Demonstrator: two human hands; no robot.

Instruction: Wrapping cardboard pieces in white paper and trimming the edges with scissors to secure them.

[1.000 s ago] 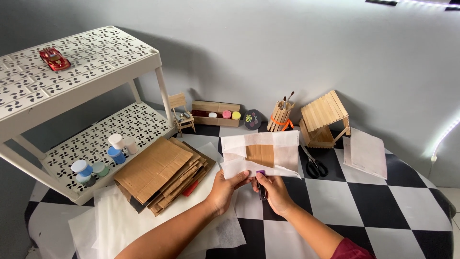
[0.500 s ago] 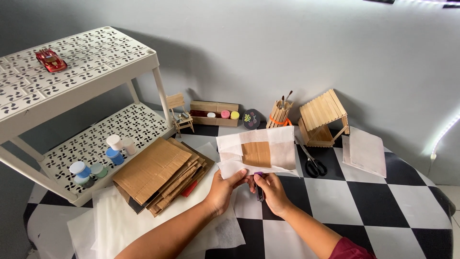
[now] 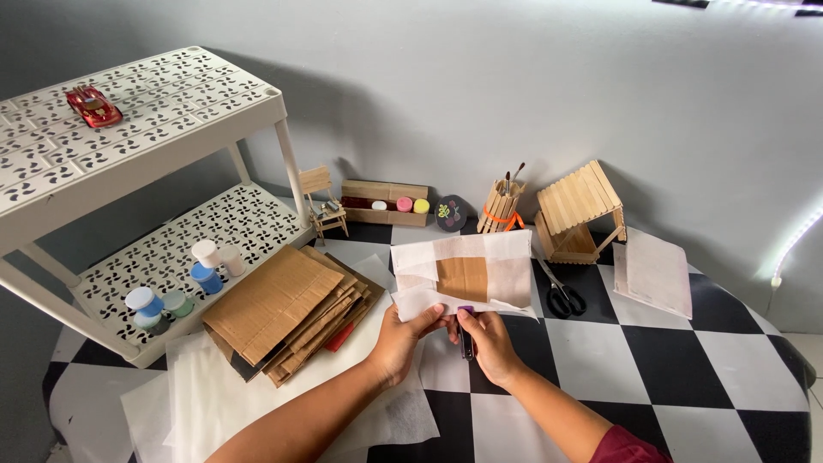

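Left hand: my left hand (image 3: 403, 336) is raised over the table (image 3: 677, 360), its fingers (image 3: 433, 314) pinched on the lower edge of the white paper sheet (image 3: 506, 279).
Right hand: my right hand (image 3: 489, 341) sits just beside the left, fingers (image 3: 467, 321) wrapped around a small dark tool with a purple top (image 3: 465, 336); I cannot tell what kind of tool it is.
Paper sheet: held up, tilted toward me, with a brown cardboard piece (image 3: 463, 278) showing at its middle.
Tool position: its purple top touches the sheet's lower edge, between my two hands.
Cardboard stack (image 3: 287, 310): lies on the table to the left of my left hand, resting on more white paper (image 3: 214, 403).
Scissors (image 3: 561, 294): flat on the table just right of the sheet.
Stick house (image 3: 579, 212): stands behind the scissors, near the wall.
Brush holder (image 3: 499, 206): beside the house, brushes upright.
Shelf rack (image 3: 154, 171): at left, paint pots (image 3: 201, 266) on the lower shelf, a red toy car (image 3: 93, 105) on top.
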